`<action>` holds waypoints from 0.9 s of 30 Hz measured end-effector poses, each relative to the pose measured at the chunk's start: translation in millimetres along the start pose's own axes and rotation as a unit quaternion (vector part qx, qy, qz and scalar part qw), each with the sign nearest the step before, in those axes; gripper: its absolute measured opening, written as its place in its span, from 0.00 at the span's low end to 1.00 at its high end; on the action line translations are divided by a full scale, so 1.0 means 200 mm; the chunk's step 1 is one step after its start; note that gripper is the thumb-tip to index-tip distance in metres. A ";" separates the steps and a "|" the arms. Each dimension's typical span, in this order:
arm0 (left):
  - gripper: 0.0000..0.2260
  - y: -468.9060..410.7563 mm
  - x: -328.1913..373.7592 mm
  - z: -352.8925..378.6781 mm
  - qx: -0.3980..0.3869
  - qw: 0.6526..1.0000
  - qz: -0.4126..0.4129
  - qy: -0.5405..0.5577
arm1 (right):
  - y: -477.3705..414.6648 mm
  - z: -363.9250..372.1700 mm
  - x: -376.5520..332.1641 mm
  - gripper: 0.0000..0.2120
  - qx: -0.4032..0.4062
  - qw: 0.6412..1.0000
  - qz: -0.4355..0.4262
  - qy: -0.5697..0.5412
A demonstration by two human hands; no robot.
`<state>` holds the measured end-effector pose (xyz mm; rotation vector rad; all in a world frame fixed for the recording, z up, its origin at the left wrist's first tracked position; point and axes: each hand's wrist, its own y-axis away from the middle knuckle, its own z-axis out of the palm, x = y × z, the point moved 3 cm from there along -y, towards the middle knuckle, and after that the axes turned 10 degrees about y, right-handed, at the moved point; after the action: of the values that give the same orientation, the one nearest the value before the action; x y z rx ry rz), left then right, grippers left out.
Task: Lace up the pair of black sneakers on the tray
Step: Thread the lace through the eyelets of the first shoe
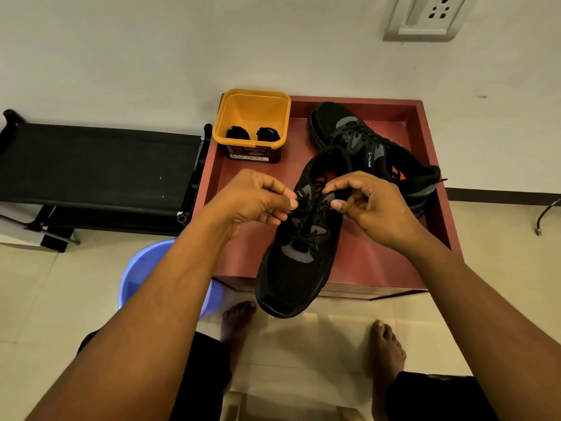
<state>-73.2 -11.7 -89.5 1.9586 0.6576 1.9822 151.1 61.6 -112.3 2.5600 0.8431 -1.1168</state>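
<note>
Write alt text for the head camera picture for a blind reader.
A person's left hand and right hand pinch the black lace near the top of a black sneaker, whose toe sticks out past the near edge of a red tray. The second sneaker lies at the tray's back right; a yellow tub holding two black bundles stands back left.

A black mesh sneaker with grey panels [291, 278], its black lace [306, 229] part-threaded, overhangs the front edge of the reddish-brown tray [379, 262]. The matching sneaker [349, 129] lies behind it at the tray's back right.

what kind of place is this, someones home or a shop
Most likely a room in a home: a tiled floor, a wall power socket and a blue plastic basin on the floor.
</note>
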 end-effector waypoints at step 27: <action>0.03 -0.03 0.01 -0.04 0.073 0.984 0.106 -0.122 | -0.01 0.02 0.00 0.13 0.010 0.999 -0.023 0.019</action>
<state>-82.6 -7.1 -91.4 2.4006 0.5677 1.8068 148.0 60.8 -115.7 2.5993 0.9087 -1.0977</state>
